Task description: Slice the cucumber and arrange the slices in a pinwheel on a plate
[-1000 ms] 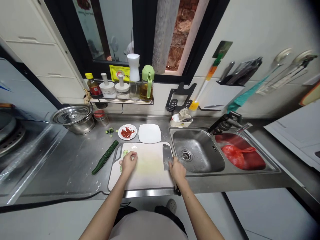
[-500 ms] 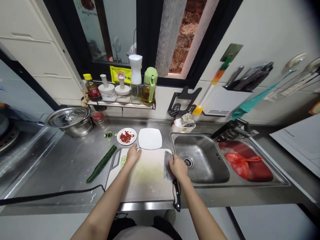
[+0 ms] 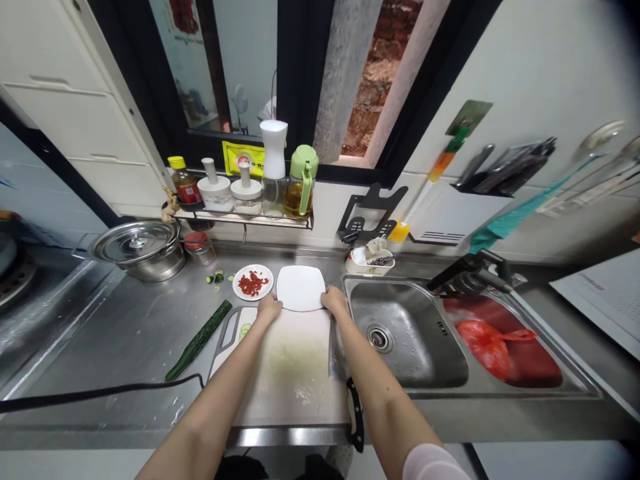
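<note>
Both my hands are at a white square plate (image 3: 300, 288) beyond the cutting board. My left hand (image 3: 270, 308) grips its near left corner, and my right hand (image 3: 334, 301) holds the near right corner. On the cutting board (image 3: 290, 400) are a damp greenish patch and some pale cucumber slices (image 3: 244, 331), partly behind my left forearm. A cleaver (image 3: 355, 420) lies along the board's right edge, its black handle toward me and its blade partly under my right forearm. Left of the square plate stands a round plate (image 3: 237, 283) with chopped red pieces (image 3: 253, 283).
A whole cucumber (image 3: 200, 340) lies left of the board, with cucumber scraps (image 3: 216, 276) behind it. A lidded pot (image 3: 145, 250) stands at the back left. To the right is a double sink (image 3: 410, 340) with a red bag (image 3: 485, 347). A condiment shelf (image 3: 250, 219) hangs behind.
My right hand has let go of the cleaver and moved up to the square plate's right corner. My left hand has shifted slightly onto its left corner. The cleaver stays on the board.
</note>
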`<state>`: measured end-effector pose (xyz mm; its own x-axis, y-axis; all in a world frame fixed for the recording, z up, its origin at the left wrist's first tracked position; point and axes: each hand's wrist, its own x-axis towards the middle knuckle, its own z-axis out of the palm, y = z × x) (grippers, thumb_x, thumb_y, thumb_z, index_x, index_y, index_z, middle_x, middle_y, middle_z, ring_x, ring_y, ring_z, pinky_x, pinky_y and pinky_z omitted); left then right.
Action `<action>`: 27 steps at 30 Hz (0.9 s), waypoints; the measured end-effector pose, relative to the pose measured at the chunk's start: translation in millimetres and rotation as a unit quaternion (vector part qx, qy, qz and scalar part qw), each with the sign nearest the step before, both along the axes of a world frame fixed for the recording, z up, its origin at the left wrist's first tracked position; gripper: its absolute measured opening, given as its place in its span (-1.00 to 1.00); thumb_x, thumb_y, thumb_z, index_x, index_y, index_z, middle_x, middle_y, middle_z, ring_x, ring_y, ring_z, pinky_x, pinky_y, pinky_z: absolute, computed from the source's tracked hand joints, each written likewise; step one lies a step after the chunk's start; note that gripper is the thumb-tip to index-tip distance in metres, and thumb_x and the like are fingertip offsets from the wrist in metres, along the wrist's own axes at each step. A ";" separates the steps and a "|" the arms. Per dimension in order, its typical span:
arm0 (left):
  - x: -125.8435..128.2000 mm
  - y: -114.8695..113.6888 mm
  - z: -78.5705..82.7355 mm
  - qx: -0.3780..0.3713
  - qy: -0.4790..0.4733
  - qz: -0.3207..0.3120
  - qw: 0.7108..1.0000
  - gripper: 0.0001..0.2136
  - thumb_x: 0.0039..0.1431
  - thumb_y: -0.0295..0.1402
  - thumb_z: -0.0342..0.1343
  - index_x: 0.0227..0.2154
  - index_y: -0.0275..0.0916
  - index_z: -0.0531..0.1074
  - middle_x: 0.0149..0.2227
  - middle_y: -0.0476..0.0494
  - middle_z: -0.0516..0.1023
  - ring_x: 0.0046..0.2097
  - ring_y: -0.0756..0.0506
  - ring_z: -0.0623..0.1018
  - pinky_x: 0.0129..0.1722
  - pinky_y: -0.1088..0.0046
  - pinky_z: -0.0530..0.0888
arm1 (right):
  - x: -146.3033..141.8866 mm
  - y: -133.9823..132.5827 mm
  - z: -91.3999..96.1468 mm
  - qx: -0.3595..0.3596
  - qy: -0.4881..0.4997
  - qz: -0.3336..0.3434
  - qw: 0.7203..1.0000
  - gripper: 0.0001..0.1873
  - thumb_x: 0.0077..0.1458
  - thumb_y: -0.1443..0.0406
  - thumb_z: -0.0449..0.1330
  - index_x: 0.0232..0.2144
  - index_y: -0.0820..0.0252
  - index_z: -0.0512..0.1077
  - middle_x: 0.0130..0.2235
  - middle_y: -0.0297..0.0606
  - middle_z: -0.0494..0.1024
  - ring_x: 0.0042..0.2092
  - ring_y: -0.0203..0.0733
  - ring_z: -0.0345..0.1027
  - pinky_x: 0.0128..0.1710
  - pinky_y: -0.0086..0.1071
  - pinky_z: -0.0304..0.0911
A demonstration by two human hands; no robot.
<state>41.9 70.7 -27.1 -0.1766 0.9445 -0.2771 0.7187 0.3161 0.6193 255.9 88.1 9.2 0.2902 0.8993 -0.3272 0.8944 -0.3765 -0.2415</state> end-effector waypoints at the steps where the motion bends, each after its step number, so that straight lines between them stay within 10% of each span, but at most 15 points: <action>1: 0.2 0.4 0.4 -0.008 0.001 0.006 1.000 -0.79 -0.08 -0.48 0.13 -0.31 -0.23 0.51 -0.31 -0.17 0.62 -0.21 -0.17 0.58 -0.24 0.45 0.39 | 0.0 1.6 -1.4 0.000 0.005 -0.010 1.000 -0.67 0.14 0.33 0.04 -0.09 0.24 0.49 -0.06 -0.02 0.55 0.00 -0.06 0.41 -0.05 -0.29 0.21; 10: -7.8 -20.9 12.4 -0.042 -0.036 0.013 0.998 -0.84 -0.04 -0.47 0.12 -0.33 -0.23 0.45 -0.38 -0.06 0.59 -0.31 -0.07 0.55 -0.35 0.51 0.33 | 7.2 -19.5 6.0 0.027 0.059 -0.027 0.998 -0.79 0.08 0.35 0.08 -0.26 0.19 0.49 -0.20 -0.21 0.58 -0.15 -0.17 0.43 -0.22 -0.42 0.18; 27: -54.4 -191.5 13.7 0.002 -0.088 0.022 0.996 -0.86 0.02 -0.48 0.03 -0.31 -0.19 0.36 -0.40 0.03 0.50 -0.37 -0.02 0.51 -0.32 0.53 0.36 | -25.6 -181.4 -3.0 0.062 0.126 -0.012 0.990 -0.86 0.13 0.36 0.01 -0.29 0.18 0.37 -0.40 -0.30 0.48 -0.36 -0.23 0.32 -0.37 -0.46 0.04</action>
